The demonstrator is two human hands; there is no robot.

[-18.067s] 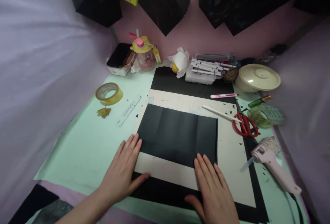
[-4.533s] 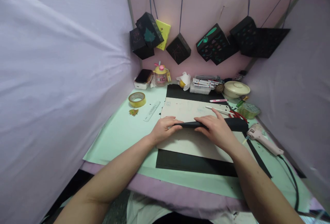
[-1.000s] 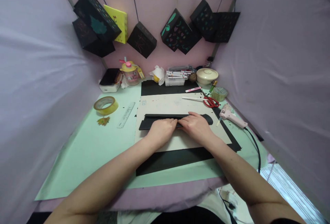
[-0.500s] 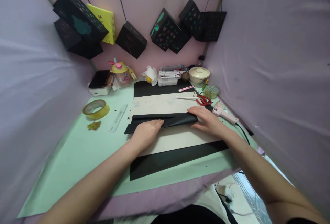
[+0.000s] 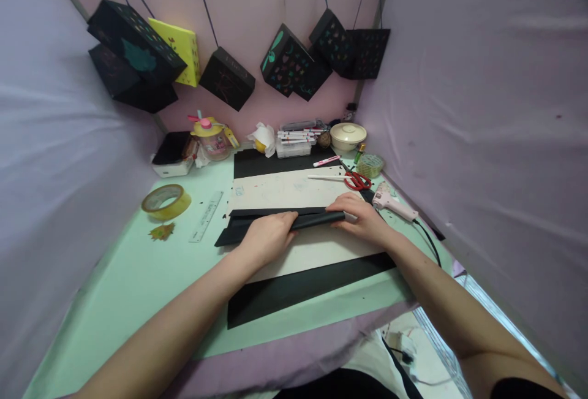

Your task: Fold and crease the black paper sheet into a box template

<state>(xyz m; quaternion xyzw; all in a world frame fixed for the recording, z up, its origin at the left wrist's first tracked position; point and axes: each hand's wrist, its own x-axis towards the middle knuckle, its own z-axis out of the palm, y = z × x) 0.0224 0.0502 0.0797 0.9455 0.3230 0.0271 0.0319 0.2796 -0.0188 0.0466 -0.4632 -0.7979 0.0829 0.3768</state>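
Observation:
A folded piece of black paper lies across a white sheet in front of me. My left hand grips its near edge around the middle, thumb and fingers closed on it. At its right end my right hand has its fingers curled over the far side and its thumb on the near side. The left end of the folded paper rests on the white sheet with a flap showing. Beneath the white sheet, black paper sticks out at the front and back.
Scissors, a pink glue gun and a pink pen lie to the right. At the left are a tape roll, a ruler and a dry leaf. Decorated black boxes hang along the back wall.
The right part of the folded black paper has been turned up into a narrower, rounded fold, with a pale edge showing by my right hand. The view has tilted slightly.

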